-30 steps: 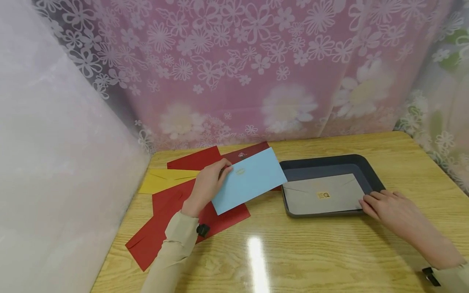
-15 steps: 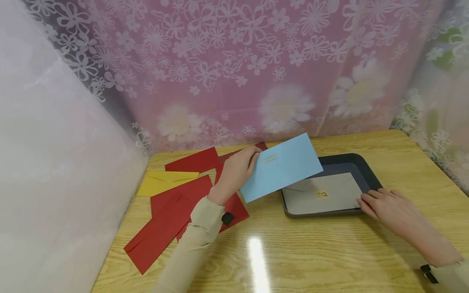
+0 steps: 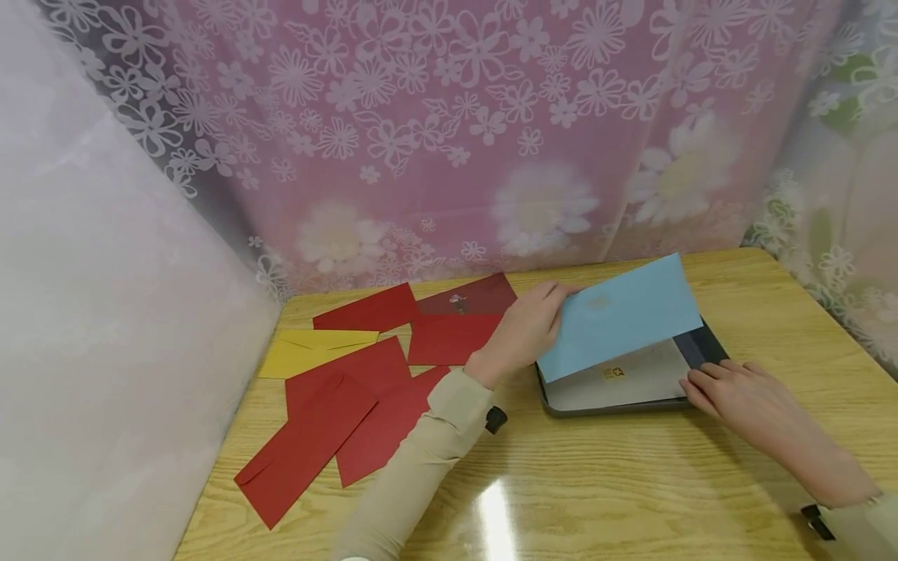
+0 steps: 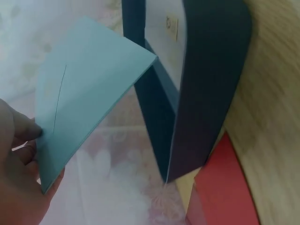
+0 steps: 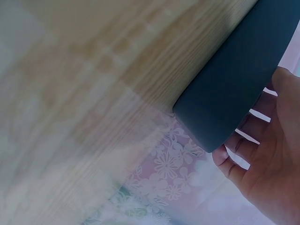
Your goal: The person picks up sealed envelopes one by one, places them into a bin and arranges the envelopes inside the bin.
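Left hand [image 3: 522,329] pinches a light-blue paper envelope [image 3: 627,313] over a dark rectangular tray [image 3: 596,411], right hand [image 3: 754,399] grips its rim; only left wrist cam catches the envelope's thin flap line [image 4: 59,96].

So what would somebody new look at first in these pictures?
Probably the light blue envelope, which the left hand holds over the dark tray. Next, the bright red envelopes spread across the left side of the table, with a yellow envelope beside them. Behind it all is a pink flowery backdrop.
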{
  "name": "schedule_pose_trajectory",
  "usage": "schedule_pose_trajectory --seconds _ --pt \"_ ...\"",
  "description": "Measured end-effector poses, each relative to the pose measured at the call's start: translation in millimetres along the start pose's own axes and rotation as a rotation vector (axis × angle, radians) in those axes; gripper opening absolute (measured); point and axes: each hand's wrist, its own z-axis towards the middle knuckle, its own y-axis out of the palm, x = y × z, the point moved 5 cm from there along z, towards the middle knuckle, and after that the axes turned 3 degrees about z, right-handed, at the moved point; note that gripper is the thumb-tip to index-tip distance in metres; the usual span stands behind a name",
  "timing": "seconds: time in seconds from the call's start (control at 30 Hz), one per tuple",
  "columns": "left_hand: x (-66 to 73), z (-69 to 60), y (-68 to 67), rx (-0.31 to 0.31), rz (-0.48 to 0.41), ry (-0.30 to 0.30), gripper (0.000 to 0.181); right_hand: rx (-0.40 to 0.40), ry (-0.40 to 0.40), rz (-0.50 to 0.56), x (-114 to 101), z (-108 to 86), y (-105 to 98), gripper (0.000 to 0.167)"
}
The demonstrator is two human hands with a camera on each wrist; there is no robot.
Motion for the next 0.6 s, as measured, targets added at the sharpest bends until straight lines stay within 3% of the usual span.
schedule_pose_trajectory --seconds 0.13,0.3,0.43,0.6 --pt "7.9 3.2 21.6 -0.095 0.015 0.020 0.039 -0.029 0.012 -0.006 -0.1 -0.2 1.1 0.046" --pt "13.1 1.1 44.7 -0.214 0.053 0.031 0.040 0.016 0.002 -0.011 -0.8 1.6 1.6 0.057" --pt "13.7 -1.8 53.8 -0.250 0.062 0.024 0.038 0.075 -0.018 -0.011 -1.3 2.2 1.1 0.061" --pt "11.8 -4.1 61.3 -0.282 0.112 0.012 0.041 0.081 -0.016 -0.012 0.4 1.4 1.5 0.066"
